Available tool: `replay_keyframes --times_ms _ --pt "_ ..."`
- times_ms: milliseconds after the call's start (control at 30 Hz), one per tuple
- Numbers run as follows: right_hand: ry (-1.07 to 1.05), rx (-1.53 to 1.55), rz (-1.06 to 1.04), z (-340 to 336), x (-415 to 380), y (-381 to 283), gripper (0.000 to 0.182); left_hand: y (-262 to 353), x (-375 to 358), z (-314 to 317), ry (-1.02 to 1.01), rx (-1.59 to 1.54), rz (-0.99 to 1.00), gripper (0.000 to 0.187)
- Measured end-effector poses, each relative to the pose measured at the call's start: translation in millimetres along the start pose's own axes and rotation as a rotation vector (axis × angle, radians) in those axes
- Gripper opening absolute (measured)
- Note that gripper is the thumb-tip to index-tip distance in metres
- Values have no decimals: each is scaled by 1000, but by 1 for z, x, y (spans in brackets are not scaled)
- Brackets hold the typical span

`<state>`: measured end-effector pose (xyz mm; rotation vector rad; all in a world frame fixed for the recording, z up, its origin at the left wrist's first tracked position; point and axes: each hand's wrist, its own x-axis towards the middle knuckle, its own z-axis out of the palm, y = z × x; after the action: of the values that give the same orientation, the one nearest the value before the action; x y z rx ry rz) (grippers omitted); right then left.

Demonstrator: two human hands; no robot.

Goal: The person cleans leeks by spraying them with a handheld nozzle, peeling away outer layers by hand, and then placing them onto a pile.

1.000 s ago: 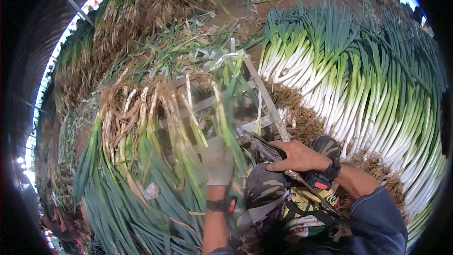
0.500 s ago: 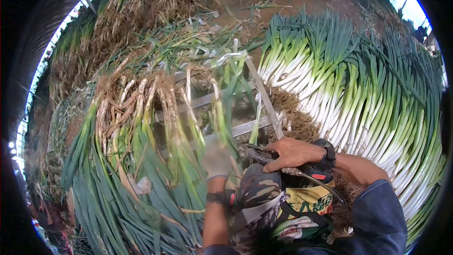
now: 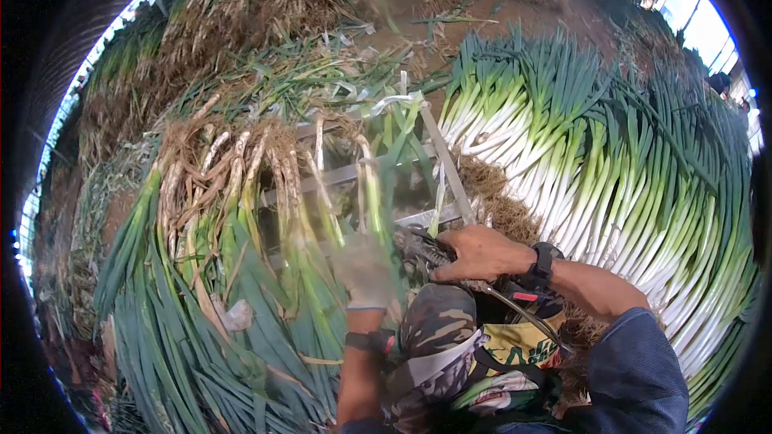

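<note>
My left hand (image 3: 366,272), in a pale glove, is over the green leaves beside my knee, its fingers smeared by blur. Close to it stand unpeeled leeks (image 3: 285,181) with dirty, root-bearing ends, leaning on a metal frame (image 3: 342,175). My right hand (image 3: 489,253) is bare and wrapped around a dark grip (image 3: 425,251) from which a hose (image 3: 515,301) curves back toward my waist; the tool's front end lies in blur. Just past my right hand are brown roots (image 3: 486,181). Clean leeks (image 3: 575,169) with white stems fan out to the right.
Piles of rooted leeks (image 3: 265,0) line the back and left. Leaf scraps (image 3: 297,80) cover the ground behind the frame. My camouflage-clad knee (image 3: 438,321) and a yellow printed bag or apron (image 3: 511,345) are between my arms.
My right hand with the dark grip has shifted slightly left and up. The gloved left hand has also edged left and stays blurred. The leeks look the same.
</note>
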<state>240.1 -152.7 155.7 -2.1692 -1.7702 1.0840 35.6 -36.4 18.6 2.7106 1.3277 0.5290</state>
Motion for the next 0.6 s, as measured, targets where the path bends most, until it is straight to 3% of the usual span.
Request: replay_keyframes --times_ms 33,133,600 --pt "24 -7 -21 2 4 3 62 1 1 8 -49 20 -28 39" --pt "85 -23 -49 3 15 8 61 2 -5 19 155 -91 -15 35" --pt "203 -78 -29 -9 93 16 72 9 19 24 -120 42 -200 38"
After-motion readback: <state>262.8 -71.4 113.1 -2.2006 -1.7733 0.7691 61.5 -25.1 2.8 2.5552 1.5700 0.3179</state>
